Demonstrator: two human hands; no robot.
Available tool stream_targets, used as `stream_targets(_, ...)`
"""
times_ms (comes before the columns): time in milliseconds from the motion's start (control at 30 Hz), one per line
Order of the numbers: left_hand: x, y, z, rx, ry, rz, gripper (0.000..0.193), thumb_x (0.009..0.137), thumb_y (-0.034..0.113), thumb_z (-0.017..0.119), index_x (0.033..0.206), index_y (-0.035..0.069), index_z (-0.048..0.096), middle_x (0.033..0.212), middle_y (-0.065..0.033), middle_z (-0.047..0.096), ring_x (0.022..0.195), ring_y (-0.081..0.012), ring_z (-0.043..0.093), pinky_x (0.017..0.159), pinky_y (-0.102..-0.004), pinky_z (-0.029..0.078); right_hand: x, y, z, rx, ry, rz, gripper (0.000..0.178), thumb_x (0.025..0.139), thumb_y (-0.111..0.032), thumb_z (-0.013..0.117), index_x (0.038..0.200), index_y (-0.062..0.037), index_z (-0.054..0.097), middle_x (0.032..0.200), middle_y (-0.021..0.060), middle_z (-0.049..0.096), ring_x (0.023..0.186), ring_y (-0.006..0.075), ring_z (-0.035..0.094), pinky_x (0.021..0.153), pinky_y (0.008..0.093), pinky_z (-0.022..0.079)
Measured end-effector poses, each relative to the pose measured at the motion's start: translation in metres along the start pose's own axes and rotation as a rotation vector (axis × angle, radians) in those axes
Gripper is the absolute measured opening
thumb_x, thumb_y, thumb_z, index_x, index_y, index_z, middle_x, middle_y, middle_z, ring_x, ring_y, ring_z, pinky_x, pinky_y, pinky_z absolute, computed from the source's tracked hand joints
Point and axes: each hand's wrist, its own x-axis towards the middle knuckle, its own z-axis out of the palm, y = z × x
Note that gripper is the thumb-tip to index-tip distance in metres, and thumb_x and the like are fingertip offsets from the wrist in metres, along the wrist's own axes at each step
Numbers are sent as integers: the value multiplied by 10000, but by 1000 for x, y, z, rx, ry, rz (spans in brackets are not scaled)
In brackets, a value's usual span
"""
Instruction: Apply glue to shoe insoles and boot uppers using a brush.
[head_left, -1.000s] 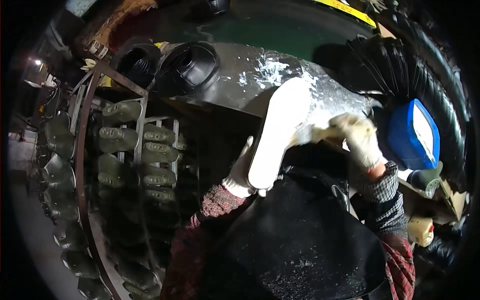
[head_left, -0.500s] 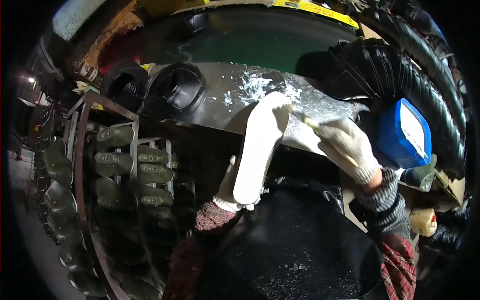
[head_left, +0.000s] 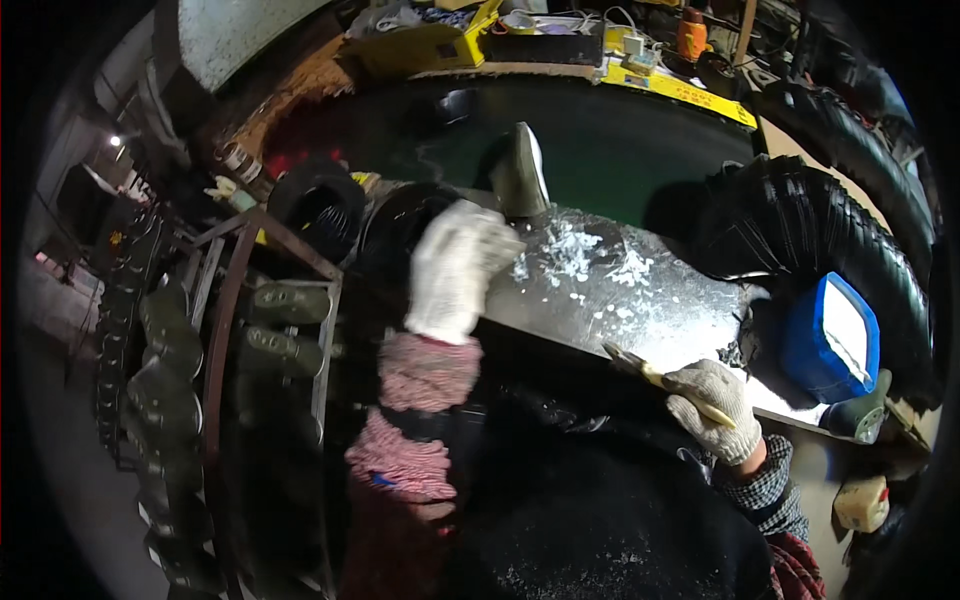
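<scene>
One brush (head_left: 648, 373) was grasped by the right hand (head_left: 722, 393); whether the blurred left hand (head_left: 455, 268) was clenched could not be told.

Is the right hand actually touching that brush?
Touching: the head view shows the gloved right hand closed around the brush.

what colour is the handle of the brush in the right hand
Pale yellow; the handle shows in the head view, the only one.
</scene>
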Motion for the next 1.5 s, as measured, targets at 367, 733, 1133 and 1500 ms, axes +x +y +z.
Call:
stream_targets(367, 34, 70, -78, 1709, 147, -52, 386, 889, 333, 568, 1215, 143, 648, 1136, -192, 657, 1102, -397, 589, 939, -448, 460, -53, 9, -27, 231, 197, 223, 251, 864, -103, 713, 1096, -23, 659, 929, 126, 668, 823, 278, 647, 745, 363, 510)
stream_targets(733, -59, 48, -89, 1036, 372, 722, 386, 984, 221, 520, 1245, -60, 564, 1263, -193, 598, 1097, -290, 598, 908, -407, 505, -118, 31, -200, -154, 996, 510, 233, 932, -229, 687, 927, 4, 684, 742, 4, 635, 682, 59, 571, 596, 198, 452)
stream_targets(1133, -133, -74, 28, 376, 114, -340, 244, 925, 195, 664, 771, 6, 640, 680, -67, 636, 556, -132, 554, 497, -326, 429, -148, 18, -166, -510, 874, 469, 138, 919, -105, 656, 960, 27, 665, 773, 53, 618, 684, 113, 555, 634, 225, 449)
stream_targets(1500, -131, -85, 51, 379, 7, -288, 177, 881, 158, 689, 839, -7, 644, 698, -93, 633, 608, -177, 580, 545, -349, 446, 36, 33, -21, 610, 439, 257, 279, 917, -176, 680, 1110, 24, 656, 1019, 85, 702, 876, 127, 646, 779, 257, 519)
